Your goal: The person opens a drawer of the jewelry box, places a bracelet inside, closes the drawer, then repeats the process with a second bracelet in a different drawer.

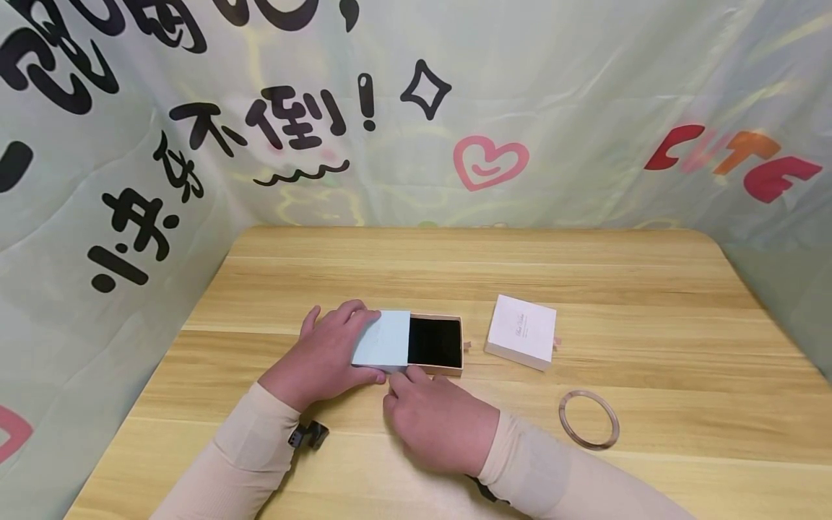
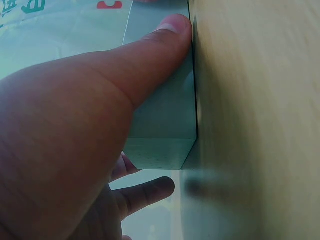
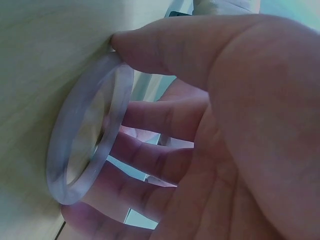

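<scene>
My left hand (image 1: pixel 325 365) grips the pale blue sleeve of a small drawer box (image 1: pixel 383 339), thumb along the near side and fingers over the far end. The box's drawer (image 1: pixel 435 342) is slid out to the right, showing a black lining and a ribbon tab. Just in front of the box, my right hand (image 1: pixel 445 420) rests low over the table. In the right wrist view its thumb and curled fingers hold a pale, translucent bangle (image 3: pixel 62 150) by the rim; the hand hides this bangle in the head view.
A white box (image 1: pixel 522 331) with printed lettering and a pink tab lies right of the drawer box. Another bangle (image 1: pixel 564 417), brownish pink, lies flat on the wooden table (image 1: pixel 715 404) at the right. A printed cloth (image 1: pixel 585 87) hangs behind and beside the table.
</scene>
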`<action>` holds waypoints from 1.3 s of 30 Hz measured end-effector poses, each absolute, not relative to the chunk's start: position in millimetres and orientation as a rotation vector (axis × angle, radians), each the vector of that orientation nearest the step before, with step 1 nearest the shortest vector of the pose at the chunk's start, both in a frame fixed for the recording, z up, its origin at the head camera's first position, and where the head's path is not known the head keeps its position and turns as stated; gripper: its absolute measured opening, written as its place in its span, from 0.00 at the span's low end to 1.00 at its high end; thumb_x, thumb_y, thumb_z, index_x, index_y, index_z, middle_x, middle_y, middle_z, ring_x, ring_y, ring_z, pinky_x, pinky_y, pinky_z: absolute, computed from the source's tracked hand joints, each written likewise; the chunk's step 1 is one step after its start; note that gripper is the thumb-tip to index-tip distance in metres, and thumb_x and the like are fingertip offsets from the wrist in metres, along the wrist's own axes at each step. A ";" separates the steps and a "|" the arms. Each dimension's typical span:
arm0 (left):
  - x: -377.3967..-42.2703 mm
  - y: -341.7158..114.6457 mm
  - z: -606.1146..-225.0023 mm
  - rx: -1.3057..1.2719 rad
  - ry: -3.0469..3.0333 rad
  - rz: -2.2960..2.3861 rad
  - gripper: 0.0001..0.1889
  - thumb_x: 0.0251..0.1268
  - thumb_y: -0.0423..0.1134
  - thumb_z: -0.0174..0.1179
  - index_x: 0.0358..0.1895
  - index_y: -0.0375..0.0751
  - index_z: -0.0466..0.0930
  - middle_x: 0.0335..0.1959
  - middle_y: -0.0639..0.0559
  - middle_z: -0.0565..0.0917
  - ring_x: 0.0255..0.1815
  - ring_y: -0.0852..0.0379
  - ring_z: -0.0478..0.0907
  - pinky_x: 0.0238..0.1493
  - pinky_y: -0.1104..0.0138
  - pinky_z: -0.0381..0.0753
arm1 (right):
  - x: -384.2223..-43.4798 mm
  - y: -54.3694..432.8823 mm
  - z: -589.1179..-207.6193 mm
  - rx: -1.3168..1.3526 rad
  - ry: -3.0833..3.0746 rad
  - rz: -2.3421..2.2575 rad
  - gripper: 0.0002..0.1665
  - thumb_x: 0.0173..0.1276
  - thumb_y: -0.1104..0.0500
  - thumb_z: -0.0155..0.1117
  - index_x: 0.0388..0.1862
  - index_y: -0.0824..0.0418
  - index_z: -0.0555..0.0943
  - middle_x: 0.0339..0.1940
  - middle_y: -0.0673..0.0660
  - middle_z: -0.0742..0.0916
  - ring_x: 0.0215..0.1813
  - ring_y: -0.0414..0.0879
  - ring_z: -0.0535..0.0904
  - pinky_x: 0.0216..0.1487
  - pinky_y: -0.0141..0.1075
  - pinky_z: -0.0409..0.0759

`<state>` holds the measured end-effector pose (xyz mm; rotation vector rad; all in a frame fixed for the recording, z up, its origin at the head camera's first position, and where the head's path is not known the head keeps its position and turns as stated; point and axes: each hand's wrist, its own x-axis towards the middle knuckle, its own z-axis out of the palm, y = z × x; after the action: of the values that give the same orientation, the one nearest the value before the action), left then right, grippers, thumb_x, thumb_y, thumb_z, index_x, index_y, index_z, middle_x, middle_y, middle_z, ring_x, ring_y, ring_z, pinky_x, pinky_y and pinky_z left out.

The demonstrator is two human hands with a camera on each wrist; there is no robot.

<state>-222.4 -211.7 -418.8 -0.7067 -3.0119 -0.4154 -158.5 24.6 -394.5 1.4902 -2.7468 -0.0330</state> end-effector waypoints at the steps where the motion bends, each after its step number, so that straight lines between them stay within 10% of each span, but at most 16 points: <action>1: -222.5 -211.7 -418.8 -0.707 -3.013 -0.412 0.52 0.56 0.65 0.83 0.80 0.44 0.74 0.74 0.46 0.76 0.74 0.47 0.75 0.76 0.23 0.55 | -158.6 24.7 -394.7 1.490 -2.742 -0.037 0.11 0.76 0.58 0.67 0.51 0.61 0.89 0.49 0.54 0.83 0.45 0.48 0.74 0.33 0.37 0.81; 39: -223.1 -211.8 -418.9 -0.701 -3.035 -0.430 0.53 0.56 0.66 0.83 0.81 0.45 0.73 0.74 0.47 0.75 0.73 0.46 0.75 0.77 0.23 0.54 | -164.4 30.6 -386.1 1.498 -2.673 0.026 0.10 0.67 0.59 0.74 0.46 0.60 0.88 0.40 0.50 0.81 0.36 0.46 0.67 0.32 0.32 0.70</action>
<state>-223.1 -211.8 -418.9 -0.7009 -3.0349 -0.4304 -164.4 30.6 -386.1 1.4977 -2.6727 0.0258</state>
